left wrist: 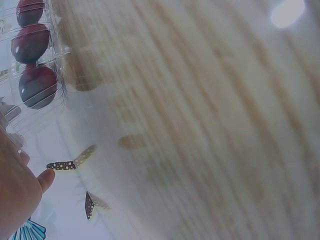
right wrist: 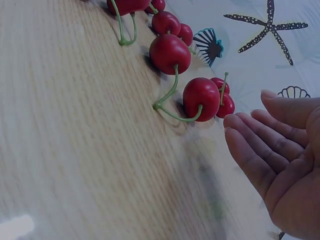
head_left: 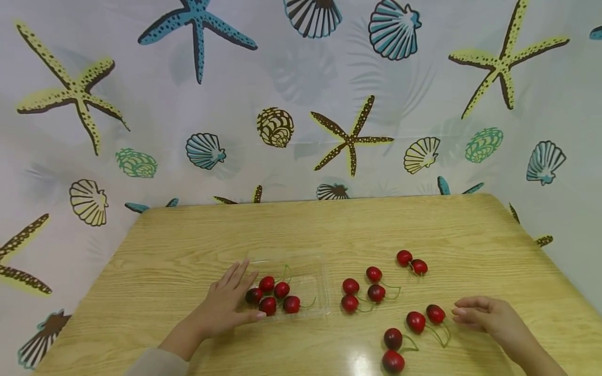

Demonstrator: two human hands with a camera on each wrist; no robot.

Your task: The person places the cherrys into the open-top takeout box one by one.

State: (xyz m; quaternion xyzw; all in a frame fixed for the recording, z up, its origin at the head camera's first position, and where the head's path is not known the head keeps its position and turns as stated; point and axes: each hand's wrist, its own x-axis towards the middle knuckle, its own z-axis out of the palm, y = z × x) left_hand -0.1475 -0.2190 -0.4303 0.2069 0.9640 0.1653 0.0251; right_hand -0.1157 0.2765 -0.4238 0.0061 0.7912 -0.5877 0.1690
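A clear plastic tray (head_left: 308,284) holding several red cherries (head_left: 291,304) sits on the table left of the middle. My left hand (head_left: 226,308) lies along its left side, fingers spread and thumb at the near edge. In the left wrist view, part of the left hand (left wrist: 20,187) shows below the tray's dark cherries (left wrist: 37,86). My right hand (head_left: 494,321) hovers just right of a joined cherry pair (head_left: 416,322), holding nothing. From the right wrist, the right hand (right wrist: 280,155) shows gently bent fingers, thumb apart, close to a cherry (right wrist: 201,99) with a green stem.
More stemmed cherries lie right of the tray: a group (head_left: 376,292), a far pair (head_left: 418,267) and a near pair (head_left: 393,360). The wooden table (head_left: 188,235) ends at a cloth (head_left: 301,172) printed with starfish and shells.
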